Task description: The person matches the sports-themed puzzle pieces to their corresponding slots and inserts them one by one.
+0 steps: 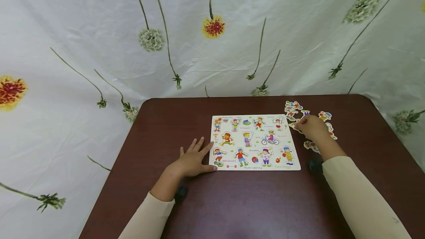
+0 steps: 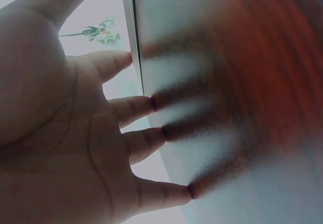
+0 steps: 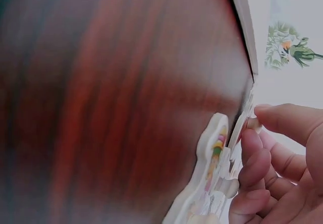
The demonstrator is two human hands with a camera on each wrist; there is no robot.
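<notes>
One left hand (image 1: 189, 162) (spread wide) touches one eleven-figure board (image 1: 239, 145); one right hand (image 1: 312, 127) pinches one knobbed piece (image 3: 254, 125).

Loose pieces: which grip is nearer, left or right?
Right: the right grip is at the loose pieces, pinching one by its knob; the left grip is at the left edge of the board, across it from them.

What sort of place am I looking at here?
Likely an indoor play or learning spot, though I can't be certain: a dark brown table, a flower-print cloth behind it, and a puzzle board with loose pieces beside it.
</notes>
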